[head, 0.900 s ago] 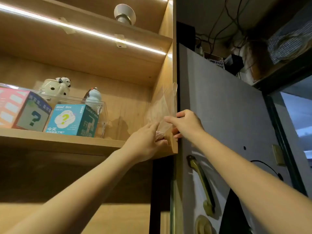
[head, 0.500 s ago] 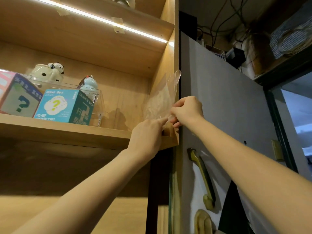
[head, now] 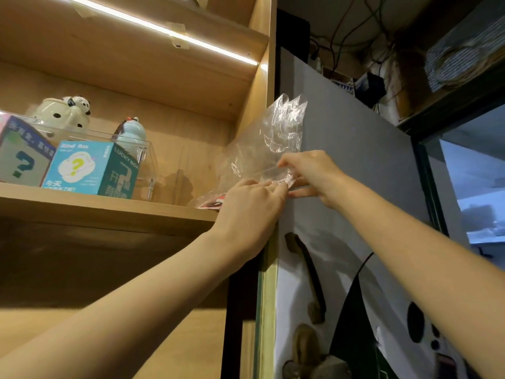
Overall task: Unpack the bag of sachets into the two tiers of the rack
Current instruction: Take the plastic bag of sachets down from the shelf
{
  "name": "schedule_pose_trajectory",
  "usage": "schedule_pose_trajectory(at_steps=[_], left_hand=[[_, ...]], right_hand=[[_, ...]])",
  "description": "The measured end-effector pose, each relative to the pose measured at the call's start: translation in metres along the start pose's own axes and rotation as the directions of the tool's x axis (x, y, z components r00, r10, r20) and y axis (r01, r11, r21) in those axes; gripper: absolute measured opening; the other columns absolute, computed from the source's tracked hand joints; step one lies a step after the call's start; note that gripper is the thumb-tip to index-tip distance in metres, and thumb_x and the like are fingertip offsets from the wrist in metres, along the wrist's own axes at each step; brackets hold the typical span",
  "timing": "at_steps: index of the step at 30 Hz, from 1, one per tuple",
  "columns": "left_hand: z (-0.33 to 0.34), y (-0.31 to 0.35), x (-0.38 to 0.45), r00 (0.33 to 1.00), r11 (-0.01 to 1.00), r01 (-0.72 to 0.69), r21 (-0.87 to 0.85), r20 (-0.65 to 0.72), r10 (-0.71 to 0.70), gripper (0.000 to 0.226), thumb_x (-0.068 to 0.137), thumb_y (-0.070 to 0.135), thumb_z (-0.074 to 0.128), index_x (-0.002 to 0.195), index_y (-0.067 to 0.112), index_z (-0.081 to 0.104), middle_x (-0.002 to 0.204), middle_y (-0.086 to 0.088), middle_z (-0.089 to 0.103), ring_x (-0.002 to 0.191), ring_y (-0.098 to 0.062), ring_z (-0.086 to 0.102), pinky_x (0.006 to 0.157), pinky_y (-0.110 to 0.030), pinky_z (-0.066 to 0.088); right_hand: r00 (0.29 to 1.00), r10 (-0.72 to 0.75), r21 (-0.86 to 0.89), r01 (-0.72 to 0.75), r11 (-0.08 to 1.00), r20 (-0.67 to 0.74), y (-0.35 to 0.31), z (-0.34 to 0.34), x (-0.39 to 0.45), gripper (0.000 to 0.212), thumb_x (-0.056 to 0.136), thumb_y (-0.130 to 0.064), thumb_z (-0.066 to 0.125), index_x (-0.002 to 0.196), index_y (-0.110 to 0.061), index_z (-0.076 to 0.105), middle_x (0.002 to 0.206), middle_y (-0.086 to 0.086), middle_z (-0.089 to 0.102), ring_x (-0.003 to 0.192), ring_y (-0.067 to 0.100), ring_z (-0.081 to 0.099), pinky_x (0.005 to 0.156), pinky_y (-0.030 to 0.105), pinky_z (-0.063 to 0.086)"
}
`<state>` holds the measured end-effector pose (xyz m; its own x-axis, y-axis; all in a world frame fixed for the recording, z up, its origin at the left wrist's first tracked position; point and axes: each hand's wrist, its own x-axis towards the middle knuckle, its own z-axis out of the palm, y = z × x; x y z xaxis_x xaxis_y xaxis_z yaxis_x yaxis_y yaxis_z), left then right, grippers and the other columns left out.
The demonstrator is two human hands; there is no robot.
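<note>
A clear plastic bag (head: 270,140) stands crumpled at the right end of a wooden shelf (head: 109,206), its top sticking up past the cabinet's side panel. Red and white sachets (head: 214,202) show through its bottom on the shelf board. My left hand (head: 252,206) pinches the bag's lower edge from below. My right hand (head: 314,175) grips the same edge just to the right, fingers closed on the plastic. The rack is not in view.
A clear acrylic case (head: 131,149) with a teal blind box (head: 90,170) and a second box (head: 19,154) sits left on the shelf, two ceramic figures (head: 65,110) behind. A grey door (head: 355,173) with a handle (head: 306,272) stands right. An LED strip (head: 164,30) runs overhead.
Both hands have drawn the bag outward over the shelf's front edge, so more of it shows past the side panel. The view has tilted up and closer.
</note>
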<state>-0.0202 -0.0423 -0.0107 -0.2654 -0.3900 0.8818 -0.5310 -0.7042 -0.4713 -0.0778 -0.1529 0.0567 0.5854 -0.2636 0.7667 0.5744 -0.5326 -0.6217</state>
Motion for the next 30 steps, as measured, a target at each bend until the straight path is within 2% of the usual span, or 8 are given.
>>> schedule_pose_trajectory(at_steps=[3, 6, 8, 11, 14, 17, 21, 30], left_hand=[[0.001, 0.008, 0.001, 0.998, 0.997, -0.051, 0.051, 0.047, 0.049, 0.023, 0.073, 0.006, 0.053, 0.092, 0.008, 0.064, 0.087, -0.007, 0.073, 0.084, -0.023, 0.070, 0.075, -0.033, 0.054], [-0.005, 0.015, -0.001, 0.995, 0.997, -0.074, 0.012, 0.061, 0.073, 0.023, 0.077, 0.017, 0.057, 0.099, 0.012, 0.063, 0.090, -0.002, 0.073, 0.092, -0.019, 0.068, 0.101, -0.037, 0.036], [-0.020, 0.012, -0.001, 0.997, 0.982, 0.072, -0.175, 0.043, -0.065, 0.041, 0.081, 0.043, 0.042, 0.107, 0.018, 0.061, 0.099, 0.000, 0.072, 0.101, -0.017, 0.063, 0.103, -0.036, 0.024], [-0.035, -0.010, 0.003, 0.939, 0.836, 0.338, -0.431, 0.102, -0.327, 0.065, 0.079, 0.058, 0.024, 0.120, 0.019, 0.054, 0.119, -0.006, 0.063, 0.109, -0.021, 0.055, 0.099, -0.038, 0.037], [-0.026, -0.050, 0.005, 0.828, 0.743, 0.560, -0.366, 0.264, -0.494, 0.058, 0.091, 0.049, 0.033, 0.136, 0.013, 0.037, 0.146, -0.010, 0.036, 0.131, -0.025, 0.036, 0.107, -0.042, 0.028], [-0.012, -0.083, -0.001, 0.709, 0.666, 0.694, -0.275, 0.427, -0.562, 0.063, 0.092, 0.042, 0.040, 0.142, 0.007, 0.023, 0.151, -0.016, 0.023, 0.137, -0.031, 0.025, 0.111, -0.044, 0.022], [-0.003, -0.094, -0.007, 0.621, 0.625, 0.755, -0.199, 0.525, -0.583, 0.061, 0.089, 0.042, 0.047, 0.135, 0.005, 0.031, 0.135, -0.022, 0.045, 0.116, -0.034, 0.049, 0.098, -0.045, 0.039], [0.004, -0.089, 0.017, 0.525, 0.346, 0.851, -0.395, 0.662, -0.536, 0.055, 0.083, 0.047, 0.056, 0.103, -0.004, 0.057, 0.080, -0.012, 0.063, 0.071, -0.023, 0.059, 0.069, -0.029, 0.047]], right_hand=[[0.999, -0.029, -0.026, 0.027, 0.999, -0.045, 0.007, 0.008, 0.008, 0.030, 0.073, -0.020, 0.073, 0.098, -0.006, 0.064, 0.091, 0.007, 0.066, 0.072, 0.017, 0.065, 0.049, 0.022, 0.051], [0.979, -0.102, -0.062, 0.092, 0.994, -0.175, 0.013, 0.012, 0.016, 0.018, 0.079, -0.010, 0.065, 0.096, -0.009, 0.068, 0.087, 0.004, 0.067, 0.078, 0.018, 0.062, 0.067, 0.028, 0.051], [0.972, -0.118, -0.049, 0.110, 0.993, -0.205, 0.015, 0.010, 0.015, 0.017, 0.083, -0.005, 0.060, 0.094, -0.013, 0.070, 0.079, 0.001, 0.062, 0.076, 0.016, 0.057, 0.068, 0.029, 0.048], [0.973, -0.110, 0.049, 0.122, 0.991, -0.202, 0.018, 0.001, 0.012, 0.017, 0.084, -0.003, 0.060, 0.078, -0.017, 0.068, 0.080, 0.004, 0.063, 0.077, 0.019, 0.059, 0.076, 0.035, 0.053], [0.979, -0.070, 0.097, 0.090, 0.991, -0.191, 0.023, -0.010, 0.010, 0.012, 0.085, -0.005, 0.060, 0.094, -0.005, 0.067, 0.077, 0.006, 0.063, 0.070, 0.018, 0.061, 0.064, 0.027, 0.056], [0.987, -0.032, 0.200, 0.064, 0.978, -0.158, 0.028, -0.019, 0.008, 0.009, 0.086, -0.004, 0.059, 0.080, -0.009, 0.063, 0.088, 0.013, 0.066, 0.077, 0.025, 0.066, 0.080, 0.041, 0.057], [0.990, -0.053, 0.316, 0.092, 0.944, -0.128, 0.038, -0.028, 0.005, 0.012, 0.087, -0.003, 0.058, 0.080, -0.011, 0.063, 0.074, 0.004, 0.066, 0.053, 0.008, 0.065, 0.051, 0.024, 0.057], [0.991, -0.096, 0.421, 0.126, 0.898, -0.093, 0.059, -0.048, 0.010, 0.008, 0.085, -0.007, 0.060, 0.082, -0.009, 0.067, 0.067, -0.001, 0.073, 0.064, 0.011, 0.069, 0.057, 0.021, 0.055]])
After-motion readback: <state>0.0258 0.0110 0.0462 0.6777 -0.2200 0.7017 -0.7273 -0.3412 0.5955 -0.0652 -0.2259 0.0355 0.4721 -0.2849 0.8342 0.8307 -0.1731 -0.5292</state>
